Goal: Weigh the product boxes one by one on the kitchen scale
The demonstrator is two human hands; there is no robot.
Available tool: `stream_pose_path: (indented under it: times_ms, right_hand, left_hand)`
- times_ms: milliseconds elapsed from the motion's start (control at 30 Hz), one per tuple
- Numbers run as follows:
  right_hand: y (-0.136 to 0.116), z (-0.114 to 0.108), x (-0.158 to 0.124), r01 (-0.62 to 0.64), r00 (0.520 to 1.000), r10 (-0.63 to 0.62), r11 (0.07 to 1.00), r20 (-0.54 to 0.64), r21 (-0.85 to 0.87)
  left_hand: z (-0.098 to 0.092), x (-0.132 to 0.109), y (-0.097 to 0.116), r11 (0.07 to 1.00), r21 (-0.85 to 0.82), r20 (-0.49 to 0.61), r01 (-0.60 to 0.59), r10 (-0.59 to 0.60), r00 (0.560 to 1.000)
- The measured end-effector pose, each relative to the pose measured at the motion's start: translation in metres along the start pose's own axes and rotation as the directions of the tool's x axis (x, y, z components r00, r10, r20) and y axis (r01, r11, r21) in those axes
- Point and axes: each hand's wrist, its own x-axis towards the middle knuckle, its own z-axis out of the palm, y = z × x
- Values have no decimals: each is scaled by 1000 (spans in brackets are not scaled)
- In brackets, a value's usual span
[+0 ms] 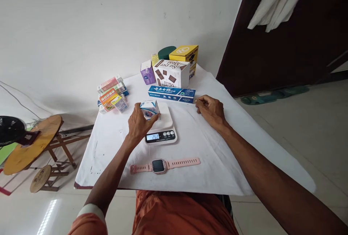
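My left hand point(139, 122) grips a small white and blue soap box point(150, 109) between thumb and fingers, at the left part of a white kitchen scale point(165, 119). Whether the box rests on the scale or hangs just above it I cannot tell. The scale's lit display point(152, 137) shows digits that look like 252. My right hand point(211, 111) lies on the cloth with its fingers curled in, close to the right end of a long blue toothpaste box point(172, 94). Nothing shows in those fingers.
Near the front edge of the white-covered table point(114, 162) lies a pink smartwatch point(158, 166). A pile of small boxes point(112, 95) sits at left. Behind the toothpaste stand a chocolate-pictured white box point(171, 73), a purple box point(147, 72) and a yellow box point(185, 52).
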Motion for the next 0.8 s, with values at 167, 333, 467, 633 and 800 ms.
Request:
stream_pose_path:
  times_ms: [167, 333, 467, 633, 800]
  right_hand:
    - [3, 1, 3, 23, 1000, -23, 1000, 6, -10]
    - [6, 0, 3, 38, 999, -39, 999, 13, 39]
    - [9, 1, 4, 61, 998, -62, 996, 9, 60]
    - [12, 2, 5, 81, 996, -82, 994, 18, 69]
    - [14, 3, 6, 81, 996, -83, 993, 27, 83]
  left_hand:
    - [-1, 14, 4, 999, -33, -42, -13, 12, 999]
    - [-18, 76, 20, 979, -18, -162, -203, 198, 967]
    - [-15, 156, 43, 921, 65, -144, -384, 389, 910]
    - [19, 236, 72, 868, 131, 116, -478, 466, 877]
    - [49, 265, 90, 873, 129, 344, -470, 405, 847]
